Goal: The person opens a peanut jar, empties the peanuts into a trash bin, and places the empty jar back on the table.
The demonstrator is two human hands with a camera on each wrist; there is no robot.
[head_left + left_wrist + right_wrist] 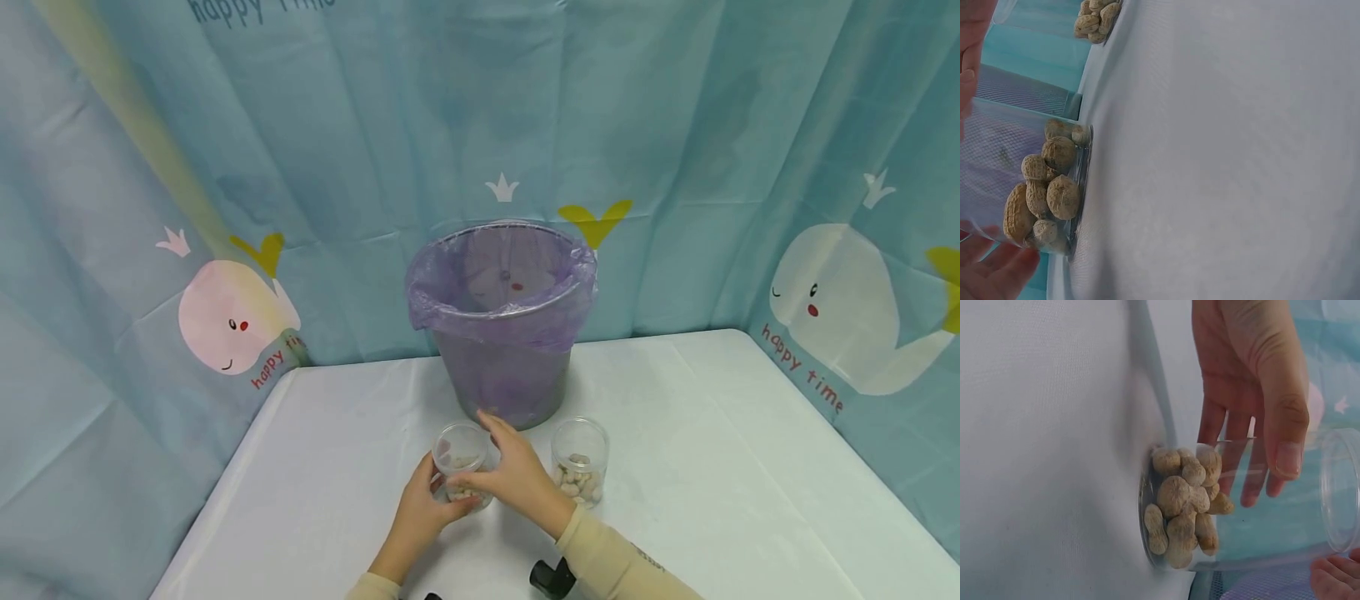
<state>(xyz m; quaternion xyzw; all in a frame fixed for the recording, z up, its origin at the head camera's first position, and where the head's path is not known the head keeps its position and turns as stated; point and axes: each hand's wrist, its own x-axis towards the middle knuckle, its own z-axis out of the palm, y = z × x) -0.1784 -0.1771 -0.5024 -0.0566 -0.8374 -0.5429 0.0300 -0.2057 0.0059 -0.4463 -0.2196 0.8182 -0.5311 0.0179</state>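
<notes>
A clear jar with several unshelled peanuts at its bottom stands upright on the table. My left hand grips this jar from the left; in the right wrist view its thumb lies across the front and its fingers reach behind. At the jar's right side, close to the rim, my right hand has its fingers extended; whether it touches the jar is hard to tell. A second clear jar, also holding peanuts, stands just right of my right hand.
Behind the jars stands a mesh wastebasket lined with a purple plastic bag. The white table meets a blue printed curtain at the back and sides. A black object shows below the right sleeve.
</notes>
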